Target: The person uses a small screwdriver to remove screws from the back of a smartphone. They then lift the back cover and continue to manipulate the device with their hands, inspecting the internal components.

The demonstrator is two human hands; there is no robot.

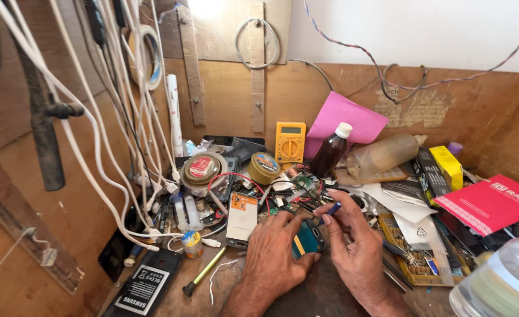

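My left hand (276,249) rests on the cluttered bench and holds down a small phone with a teal screen (307,239). My right hand (353,240) pinches a thin blue-tipped tool (333,206) just above the phone's upper right corner. A white and orange phone battery pack (242,217) lies just left of my left hand. Tangled red and black wires (253,188) sit behind both hands.
A yellow multimeter (290,142), a brown bottle (331,151), round tins (201,169), a pink sheet (344,120) and a red box (489,202) crowd the back and right. White cables (101,105) hang at left. A black battery (145,287) and a yellow-handled screwdriver (205,271) lie in front.
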